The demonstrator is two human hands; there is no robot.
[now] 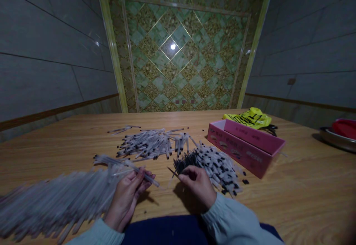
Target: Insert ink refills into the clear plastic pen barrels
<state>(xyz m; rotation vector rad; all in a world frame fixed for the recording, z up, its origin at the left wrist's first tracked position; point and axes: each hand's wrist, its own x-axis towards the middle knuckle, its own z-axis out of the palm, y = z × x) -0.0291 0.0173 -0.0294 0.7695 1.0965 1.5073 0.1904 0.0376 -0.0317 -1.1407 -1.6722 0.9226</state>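
Observation:
My left hand (129,195) is closed around a clear tube (150,178) that slants down to the right. My right hand (198,185) pinches a thin dark stick (172,171) at the edge of a heap of thin black pieces (185,161). Beside that heap lies a pile of short white pieces with black ends (218,165). Left of my left hand spreads a large pile of clear tubes (58,200). Beyond my hands is a pile of tubes with dark tips (146,143).
An open pink box (241,146) stands at the right, with a yellow bag (251,118) behind it. A metal tray holding something red (345,128) is at the far right. Several loose tubes (122,129) lie at the back left of the wooden table (311,185).

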